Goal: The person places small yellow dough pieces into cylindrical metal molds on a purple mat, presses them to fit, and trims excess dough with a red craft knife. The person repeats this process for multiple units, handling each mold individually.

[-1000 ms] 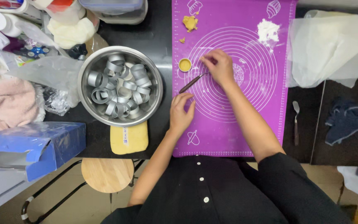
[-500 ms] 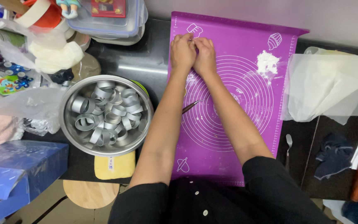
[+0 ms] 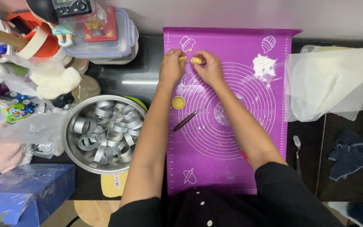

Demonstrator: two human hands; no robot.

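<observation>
On the dark bench (image 3: 141,80), over a purple mat (image 3: 232,168), the left hand (image 3: 172,67) and right hand (image 3: 209,67) pinch one dough piece (image 3: 195,60) between them.

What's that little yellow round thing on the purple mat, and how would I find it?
Start at the purple mat in the middle of the dark counter. Near its left edge, just below the left hand, sits a small filled ring mould with yellow dough inside. A thin dark-handled tool lies slanted just beneath it; unlike the empty metal rings in the steel bowl, this one is filled.
</observation>
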